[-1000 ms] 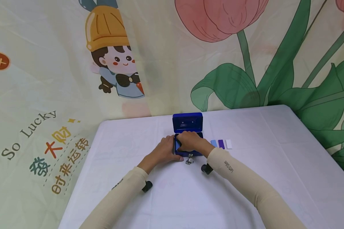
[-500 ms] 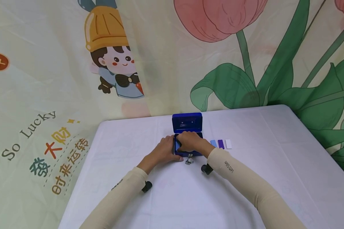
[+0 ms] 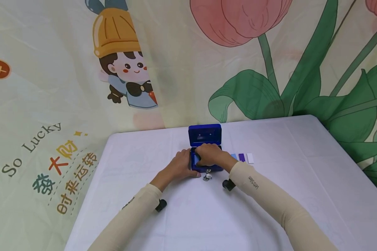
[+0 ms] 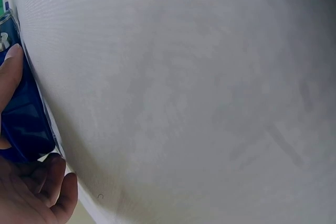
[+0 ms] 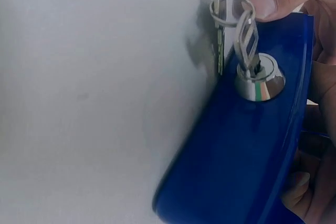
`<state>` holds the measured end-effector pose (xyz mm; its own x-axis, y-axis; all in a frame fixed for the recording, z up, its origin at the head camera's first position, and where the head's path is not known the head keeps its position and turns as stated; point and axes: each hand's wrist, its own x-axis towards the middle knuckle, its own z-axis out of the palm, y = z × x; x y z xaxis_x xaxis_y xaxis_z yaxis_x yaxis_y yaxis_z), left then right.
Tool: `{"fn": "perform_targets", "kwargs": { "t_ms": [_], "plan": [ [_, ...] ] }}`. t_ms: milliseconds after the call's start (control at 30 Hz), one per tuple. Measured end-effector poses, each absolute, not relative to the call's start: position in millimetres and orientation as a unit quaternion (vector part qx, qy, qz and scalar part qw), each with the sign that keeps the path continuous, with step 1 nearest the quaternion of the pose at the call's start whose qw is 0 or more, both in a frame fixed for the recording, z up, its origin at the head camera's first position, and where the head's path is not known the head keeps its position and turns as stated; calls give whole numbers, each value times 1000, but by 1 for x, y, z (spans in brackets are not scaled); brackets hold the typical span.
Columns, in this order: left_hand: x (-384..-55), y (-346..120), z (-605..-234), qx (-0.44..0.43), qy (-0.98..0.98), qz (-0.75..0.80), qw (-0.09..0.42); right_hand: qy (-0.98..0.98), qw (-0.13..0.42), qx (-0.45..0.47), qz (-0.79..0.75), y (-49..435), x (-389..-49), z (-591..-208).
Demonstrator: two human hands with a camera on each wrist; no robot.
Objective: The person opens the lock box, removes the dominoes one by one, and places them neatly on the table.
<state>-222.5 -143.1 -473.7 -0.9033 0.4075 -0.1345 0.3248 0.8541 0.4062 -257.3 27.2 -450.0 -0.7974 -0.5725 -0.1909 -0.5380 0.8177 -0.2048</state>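
Observation:
A small blue metal box stands on the table with its lid raised. My left hand grips the box's left side, the thumb lying along its front. In the left wrist view, that hand's fingers bend around the box's end. My right hand reaches into the box from above with bent fingers; what lies under the fingertips is hidden. Beside it, a light blue patch shows inside. Keys on a ring hang from the front lock, one key inserted.
Right of the box lie a light blue piece, partly behind the right wrist, a purple piece and a white piece. A white cloth covers the table; a printed curtain hangs behind.
My right hand has shifted slightly to the right inside the box, and a bit more of the light blue patch shows. My left hand has stayed in place on the box.

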Motion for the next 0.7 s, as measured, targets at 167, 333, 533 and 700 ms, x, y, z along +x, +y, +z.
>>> {"fn": "perform_targets", "kwargs": {
  "t_ms": [167, 333, 533, 700],
  "plan": [
    [-222, -143, -474, 190, 958, 188, 106, 946, 122, -292, -74, 30, -257, -448],
    [-223, -143, -475, 189, 957, 190, 107, 946, 123, -292, -73, 31, -256, -445],
    [-223, -143, -476, 191, 957, 191, 106, 946, 118, -295, -72, 33, -256, -445],
    [-223, -143, -477, 187, 958, 188, 108, 944, 113, -298, -81, 36, -256, -445]
  ]
}}
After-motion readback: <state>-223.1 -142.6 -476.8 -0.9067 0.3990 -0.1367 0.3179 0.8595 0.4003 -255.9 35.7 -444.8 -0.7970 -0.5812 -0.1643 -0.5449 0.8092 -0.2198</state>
